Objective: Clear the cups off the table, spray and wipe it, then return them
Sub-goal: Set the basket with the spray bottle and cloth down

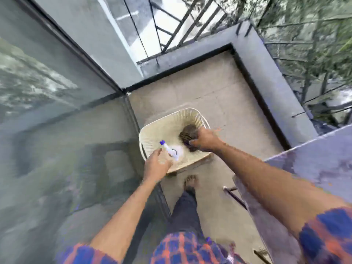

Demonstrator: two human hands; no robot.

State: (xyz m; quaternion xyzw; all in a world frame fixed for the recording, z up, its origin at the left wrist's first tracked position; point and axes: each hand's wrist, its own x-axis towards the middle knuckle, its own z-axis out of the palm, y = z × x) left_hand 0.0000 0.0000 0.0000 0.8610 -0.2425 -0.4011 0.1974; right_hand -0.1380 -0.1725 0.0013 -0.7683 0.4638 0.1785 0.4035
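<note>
A cream plastic basket (162, 124) stands on the balcony floor in front of me. Inside it, my left hand (157, 164) grips the body of a white spray bottle (172, 150) with a blue nozzle. My right hand (204, 139) reaches into the basket's right side and curls its fingers on a dark brownish cloth (187, 133) with a purple patch. The grey table (314, 159) juts in from the right, its top wet-looking. No cups are in view. The frame is blurred by motion.
A glass door (57, 111) fills the left. A low grey parapet (276, 82) with black railings runs along the far and right sides, with trees beyond. My bare foot (190, 182) stands just behind the basket. A metal table leg (235, 197) shows under the table.
</note>
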